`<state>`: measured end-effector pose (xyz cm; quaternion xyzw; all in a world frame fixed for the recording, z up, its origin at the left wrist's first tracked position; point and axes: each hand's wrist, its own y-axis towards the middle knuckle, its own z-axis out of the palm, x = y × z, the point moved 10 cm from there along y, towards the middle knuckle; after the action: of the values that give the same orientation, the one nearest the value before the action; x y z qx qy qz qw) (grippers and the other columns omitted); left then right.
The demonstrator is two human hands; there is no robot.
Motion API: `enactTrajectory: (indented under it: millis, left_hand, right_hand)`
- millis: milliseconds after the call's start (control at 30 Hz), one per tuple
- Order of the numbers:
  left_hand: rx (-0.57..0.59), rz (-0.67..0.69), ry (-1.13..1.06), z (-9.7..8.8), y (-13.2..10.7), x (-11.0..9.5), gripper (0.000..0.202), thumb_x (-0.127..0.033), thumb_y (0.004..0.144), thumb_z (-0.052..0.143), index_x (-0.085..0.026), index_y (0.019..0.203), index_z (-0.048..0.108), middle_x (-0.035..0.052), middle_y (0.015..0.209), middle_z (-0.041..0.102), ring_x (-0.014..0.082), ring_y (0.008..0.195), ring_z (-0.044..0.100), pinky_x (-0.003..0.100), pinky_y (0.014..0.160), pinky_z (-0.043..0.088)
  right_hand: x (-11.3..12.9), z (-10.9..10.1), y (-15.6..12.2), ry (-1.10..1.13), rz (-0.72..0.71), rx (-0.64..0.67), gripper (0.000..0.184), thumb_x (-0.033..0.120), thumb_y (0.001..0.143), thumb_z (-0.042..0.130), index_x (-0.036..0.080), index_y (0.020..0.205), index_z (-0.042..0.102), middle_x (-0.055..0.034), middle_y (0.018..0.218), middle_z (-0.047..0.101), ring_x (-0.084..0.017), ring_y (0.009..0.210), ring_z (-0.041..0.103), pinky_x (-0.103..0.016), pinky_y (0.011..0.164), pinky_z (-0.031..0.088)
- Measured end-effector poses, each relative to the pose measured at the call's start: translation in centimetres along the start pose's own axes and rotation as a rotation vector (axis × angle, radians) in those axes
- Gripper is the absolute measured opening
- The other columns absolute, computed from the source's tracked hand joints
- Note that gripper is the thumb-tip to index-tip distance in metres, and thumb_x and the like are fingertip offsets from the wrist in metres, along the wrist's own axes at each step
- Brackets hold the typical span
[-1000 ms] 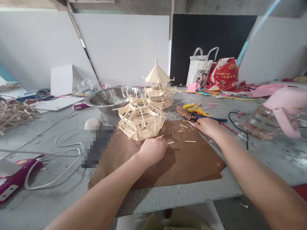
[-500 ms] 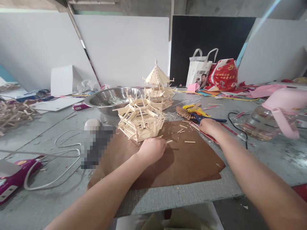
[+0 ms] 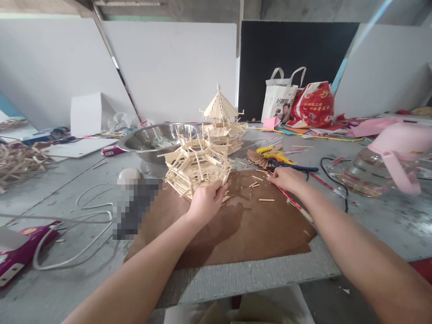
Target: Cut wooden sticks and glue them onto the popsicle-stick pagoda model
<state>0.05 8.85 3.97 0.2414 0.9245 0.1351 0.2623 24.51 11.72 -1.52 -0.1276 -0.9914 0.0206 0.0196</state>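
An open framework of pale wooden sticks (image 3: 199, 162) stands on a brown sheet (image 3: 256, 234). My left hand (image 3: 206, 200) is at its near right side, fingers curled and pinched together against the lower sticks. Whatever lies between those fingertips is too small to make out. To the right, my right hand (image 3: 286, 178) rests low at the sheet's edge with its fingers closed. A narrow red-and-white strip (image 3: 295, 204) runs out from beneath it; whether the fingers grip the strip is hidden. Several short loose sticks (image 3: 266, 200) lie between the hands.
Behind the framework stand a roofed stick pavilion (image 3: 221, 112) and a steel basin (image 3: 148, 141). Yellow-and-blue tools (image 3: 276, 157) lie beyond my right hand. A pink-lidded jug (image 3: 367, 166) is at right. White cable (image 3: 110, 216) loops across the left, near a purple power strip (image 3: 27, 247).
My left hand has risen leftward to the framework; the short stick visible at its fingertips earlier no longer shows. My right hand has shifted left and nearer, and the red-and-white strip has swung round.
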Motion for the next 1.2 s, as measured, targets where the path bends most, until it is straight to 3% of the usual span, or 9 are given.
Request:
enactTrajectory:
  millis: [267,433,633,933,1100,1200]
  left_hand:
    - [-0.140,-0.002,-0.193,-1.9,-0.3,0.2,0.028,-0.036,0.081,0.034,-0.018,0.068,0.052,-0.0007,0.061,0.060,0.0089,0.055,0.053,0.018,0.054,0.037]
    - [-0.148,0.004,-0.191,-1.8,-0.4,0.2,0.030,-0.036,0.081,0.035,-0.018,0.062,0.049,-0.0014,0.059,0.058,0.0089,0.057,0.052,0.018,0.055,0.037]
    - [-0.090,-0.026,-0.208,-0.9,-0.4,0.4,0.029,-0.035,0.081,0.035,-0.017,0.062,0.049,-0.0014,0.059,0.058,0.0085,0.057,0.051,0.019,0.057,0.038]
    - [0.037,0.071,-0.229,1.2,-0.9,-1.1,0.023,-0.030,0.083,0.032,-0.018,0.073,0.048,-0.0008,0.063,0.057,0.0088,0.058,0.051,0.019,0.059,0.039]
    - [0.002,0.069,-0.177,1.0,-1.1,-1.4,0.021,-0.028,0.083,0.029,-0.017,0.083,0.047,0.0022,0.071,0.057,0.0111,0.065,0.053,0.021,0.062,0.039]
    - [0.061,0.059,-0.144,1.7,-1.2,-1.4,0.020,-0.027,0.081,0.034,-0.017,0.082,0.051,0.0012,0.067,0.058,0.0116,0.062,0.053,0.021,0.059,0.039]
  right_hand:
    - [0.6,0.7,-0.2,-0.024,0.019,0.040,0.033,0.046,0.069,0.045,0.022,0.085,0.060,-0.0089,0.090,0.063,-0.026,0.084,0.058,-0.032,0.063,0.042]
    - [0.5,0.9,-0.2,-0.031,0.038,0.050,0.033,0.042,0.071,0.044,0.019,0.090,0.060,-0.0116,0.091,0.062,-0.026,0.086,0.057,-0.033,0.064,0.042]
    - [0.4,0.9,-0.2,-0.033,0.056,0.057,0.033,0.039,0.074,0.043,0.019,0.092,0.061,-0.0126,0.094,0.062,-0.025,0.088,0.057,-0.032,0.066,0.042]
    - [0.1,1.2,0.0,-0.027,0.058,0.070,0.035,0.043,0.075,0.042,0.018,0.091,0.062,-0.0134,0.095,0.062,-0.025,0.089,0.057,-0.032,0.065,0.043]
    - [0.6,1.2,-0.1,-0.036,0.029,0.063,0.032,0.038,0.077,0.041,0.018,0.092,0.062,-0.0131,0.095,0.062,-0.025,0.088,0.058,-0.032,0.066,0.043]
    - [1.0,1.1,-0.2,-0.052,0.015,0.046,0.031,0.034,0.077,0.042,0.015,0.090,0.063,-0.0153,0.093,0.062,-0.024,0.089,0.057,-0.032,0.067,0.042]
